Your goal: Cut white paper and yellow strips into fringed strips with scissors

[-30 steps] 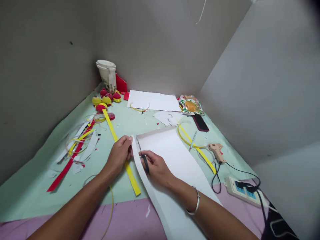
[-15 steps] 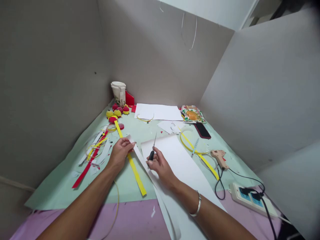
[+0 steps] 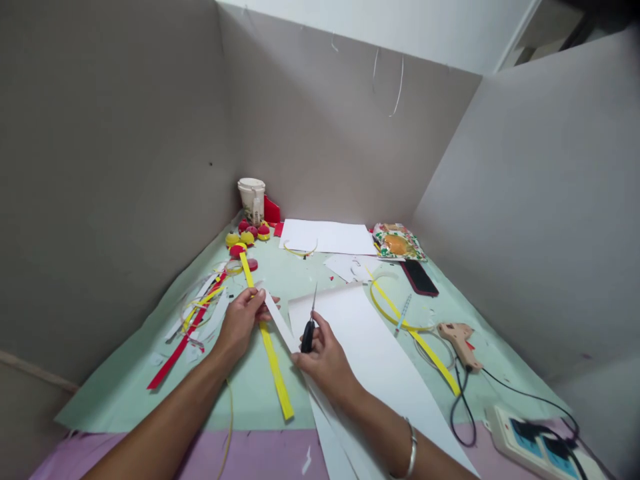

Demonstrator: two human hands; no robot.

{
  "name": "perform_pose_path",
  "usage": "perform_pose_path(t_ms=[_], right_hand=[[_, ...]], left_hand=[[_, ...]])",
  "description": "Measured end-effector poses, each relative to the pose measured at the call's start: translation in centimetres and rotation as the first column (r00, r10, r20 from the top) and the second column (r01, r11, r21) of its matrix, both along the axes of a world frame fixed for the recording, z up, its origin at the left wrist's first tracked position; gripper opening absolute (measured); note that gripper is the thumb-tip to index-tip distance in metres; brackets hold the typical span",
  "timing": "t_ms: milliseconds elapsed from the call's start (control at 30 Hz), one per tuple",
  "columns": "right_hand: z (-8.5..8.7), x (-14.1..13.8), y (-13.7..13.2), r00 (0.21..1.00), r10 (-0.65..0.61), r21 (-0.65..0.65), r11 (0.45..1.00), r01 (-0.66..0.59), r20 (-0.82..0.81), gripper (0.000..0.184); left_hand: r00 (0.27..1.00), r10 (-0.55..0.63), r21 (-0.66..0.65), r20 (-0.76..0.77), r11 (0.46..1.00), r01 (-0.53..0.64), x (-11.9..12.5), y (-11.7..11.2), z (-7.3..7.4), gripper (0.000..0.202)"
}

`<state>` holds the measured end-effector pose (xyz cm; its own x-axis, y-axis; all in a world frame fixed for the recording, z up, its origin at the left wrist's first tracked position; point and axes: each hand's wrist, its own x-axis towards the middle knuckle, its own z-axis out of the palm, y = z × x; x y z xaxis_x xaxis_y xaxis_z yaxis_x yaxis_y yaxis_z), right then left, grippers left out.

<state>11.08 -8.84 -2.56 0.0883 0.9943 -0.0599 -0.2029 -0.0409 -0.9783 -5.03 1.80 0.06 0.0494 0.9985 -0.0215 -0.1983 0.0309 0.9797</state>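
"Two hands, head view. Poses?"

"Left hand (image 3: pixel 243 321): one, extended from lower left, over the yellow strip (image 3: pixel 277 380), thumb and fingers pinching the far end of a white paper strip (image 3: pixel 281 321). Right hand (image 3: pixel 327 363): one, apart from the left, fingers curled round black-handled scissors (image 3: pixel 308 335), tip pointing away."

"White paper strip, location?"

"Slanting between both hands, right thumb at its edge. White sheet (image 3: pixel 383 357): beneath right forearm."

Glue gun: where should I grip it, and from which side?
Take the glue gun by its handle, probably from the near side: lying flat, it angles that end toward the person, and a black cord trails from it. The right hand, nearest, holds scissors.
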Motion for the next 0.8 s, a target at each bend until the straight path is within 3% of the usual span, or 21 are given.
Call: perform_pose_path(t_ms=[233,333,400,500,633,700,800], right_hand=[[0.3,-0.1,0.0,0.979,-0.190,-0.015,0.982,0.190,-0.069,0.082],[0.7,0.0,0.0,0.953,-0.282,-0.025,0.960,0.281,-0.115,0.083],[0.8,0.1,0.0,0.944,-0.298,-0.041,0.954,0.296,-0.142,0.086],[0.8,0.2,0.1,0.929,-0.322,-0.054,0.947,0.318,-0.180,0.089],[0.6,0.4,0.2,0.911,-0.363,-0.065,0.932,0.357,-0.198,0.089],[0.4,0.5,0.3,0.903,-0.377,-0.071,0.926,0.371,-0.207,0.088],[0.0,0.5,0.5,0.901,-0.381,-0.065,0.924,0.376,-0.208,0.086]], left_hand=[[0.990,-0.083,0.032,-0.118,0.996,0.087,0.3,-1.3,0.7,0.037],[0.935,-0.078,0.139,-0.345,0.981,0.133,0.4,-2.2,0.9,0.034],[0.842,-0.037,0.224,-0.538,0.957,0.186,0.4,-2.8,1.0,0.034],[0.702,0.083,0.410,-0.707,0.857,0.312,0.4,-3.3,0.9,0.033],[0.613,0.319,0.612,-0.723,0.708,0.353,0.8,-3.6,0.4,0.030],[0.590,0.305,0.606,-0.748,0.676,0.418,1.0,-3.9,-0.1,0.029],[0.517,0.122,0.468,-0.848,0.631,0.619,1.5,-4.5,-1.0,0.032]])
